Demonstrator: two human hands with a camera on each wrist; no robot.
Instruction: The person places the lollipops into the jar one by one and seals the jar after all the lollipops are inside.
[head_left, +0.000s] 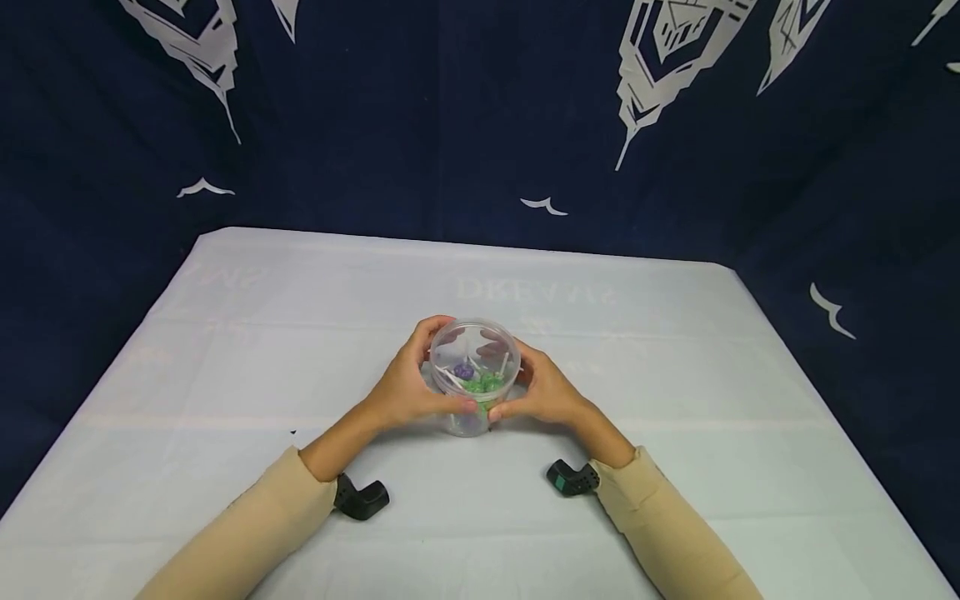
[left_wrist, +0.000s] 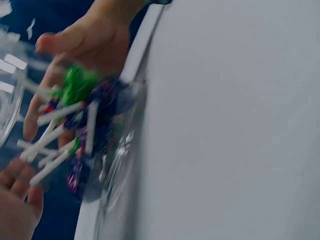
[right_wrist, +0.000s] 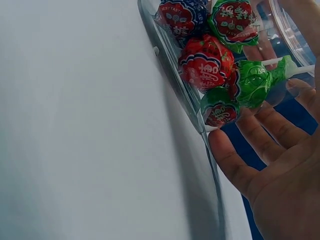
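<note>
A clear round plastic jar (head_left: 467, 423) stands upright between my two hands at the middle of the table. My left hand (head_left: 408, 385) curves round its left side, thumb across the near side. From the right, my right hand (head_left: 553, 392) grips it with fingers bent round the wall and thumb near the front. Wrapped lollipops with white sticks fill part of the jar. Green lollipops (head_left: 483, 382) and a purple lollipop (head_left: 463, 370) show through the rim. In the right wrist view a red lollipop (right_wrist: 206, 62) lies among green and blue ones.
A white cloth covers the table (head_left: 675, 517), with a dark blue curtain (head_left: 420, 125) with white prints behind it. Black wrist devices (head_left: 362, 498) sit at both cuffs. A small dark speck (head_left: 293, 432) lies on the cloth at left.
</note>
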